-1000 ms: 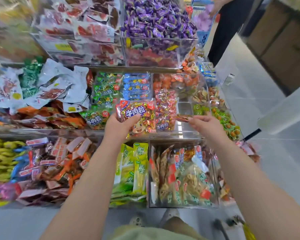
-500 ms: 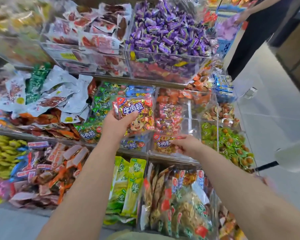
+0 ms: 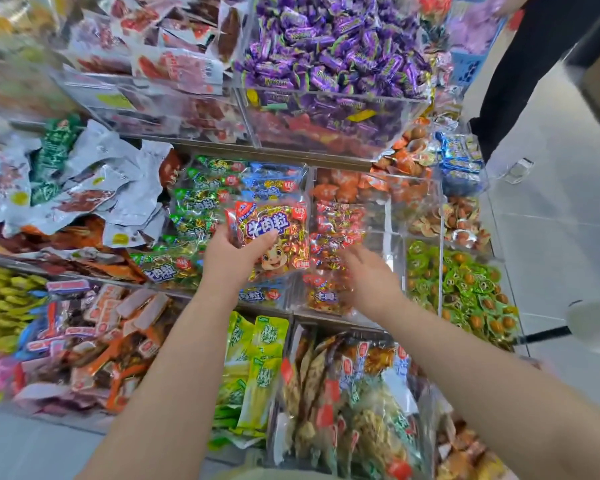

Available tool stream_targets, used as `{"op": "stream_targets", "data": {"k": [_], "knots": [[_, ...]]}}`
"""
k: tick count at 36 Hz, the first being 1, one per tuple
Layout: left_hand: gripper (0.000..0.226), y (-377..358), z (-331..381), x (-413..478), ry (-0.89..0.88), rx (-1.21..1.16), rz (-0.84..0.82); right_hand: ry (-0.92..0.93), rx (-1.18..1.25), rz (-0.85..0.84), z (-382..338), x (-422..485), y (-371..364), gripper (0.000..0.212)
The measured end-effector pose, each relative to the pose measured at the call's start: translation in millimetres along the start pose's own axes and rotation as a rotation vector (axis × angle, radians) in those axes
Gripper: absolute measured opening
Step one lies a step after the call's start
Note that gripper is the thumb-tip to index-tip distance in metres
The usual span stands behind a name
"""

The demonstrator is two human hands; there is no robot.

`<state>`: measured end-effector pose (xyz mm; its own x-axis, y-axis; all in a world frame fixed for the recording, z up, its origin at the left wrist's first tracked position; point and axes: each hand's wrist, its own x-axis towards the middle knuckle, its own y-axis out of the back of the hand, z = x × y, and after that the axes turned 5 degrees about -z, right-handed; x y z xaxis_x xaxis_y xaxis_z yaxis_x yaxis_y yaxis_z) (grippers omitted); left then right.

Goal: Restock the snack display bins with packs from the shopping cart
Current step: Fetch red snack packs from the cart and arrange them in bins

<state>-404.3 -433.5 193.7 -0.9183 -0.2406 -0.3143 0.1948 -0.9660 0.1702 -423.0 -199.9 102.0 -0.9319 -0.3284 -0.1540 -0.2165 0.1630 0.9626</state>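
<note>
My left hand (image 3: 234, 259) grips a clear pack of red-and-gold beef candies (image 3: 274, 237) with a cartoon face, holding it upright above the middle-shelf clear bins. My right hand (image 3: 369, 278) hovers with fingers spread over the clear bin (image 3: 394, 220) that holds several red packs (image 3: 336, 230) of the same brand. It holds nothing. Green packs (image 3: 198, 206) and blue packs (image 3: 274, 183) of the brand fill the bin to the left. The shopping cart is out of view.
Purple wrapped candies (image 3: 329, 46) fill an upper bin. White and green pouches (image 3: 84, 181) lie at left, green round snacks (image 3: 461, 282) at right. Lower bins hold yellow-green packs (image 3: 257, 358) and mixed bags. A person in black (image 3: 534, 64) stands in the aisle at upper right.
My right hand has let go of the small pack it held and opened over the red-pack bin. My left hand has kept the candy pack, with the camera closer to the shelf.
</note>
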Motion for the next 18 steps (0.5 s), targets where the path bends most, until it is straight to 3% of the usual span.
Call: {"op": "stream_targets", "data": {"k": [2,5,13,18], "knots": [[0.054,-0.8,0.2,1.1,-0.005,0.0,-0.008,0.168,-0.127,-0.147,-3.8,5.5,-4.5,0.083],[0.036,-1.7,-1.3,4.0,-0.012,0.011,0.001,0.192,-0.196,-0.311,-13.9,16.0,-16.1,0.09],[0.031,-2.3,-5.2,7.0,-0.035,-0.036,-0.019,0.159,-0.462,-0.273,-30.8,35.3,-26.4,0.072],[0.028,-2.6,-3.7,9.0,-0.029,-0.037,-0.025,0.076,-0.45,-0.241,-34.8,46.0,-21.8,0.078]]}}
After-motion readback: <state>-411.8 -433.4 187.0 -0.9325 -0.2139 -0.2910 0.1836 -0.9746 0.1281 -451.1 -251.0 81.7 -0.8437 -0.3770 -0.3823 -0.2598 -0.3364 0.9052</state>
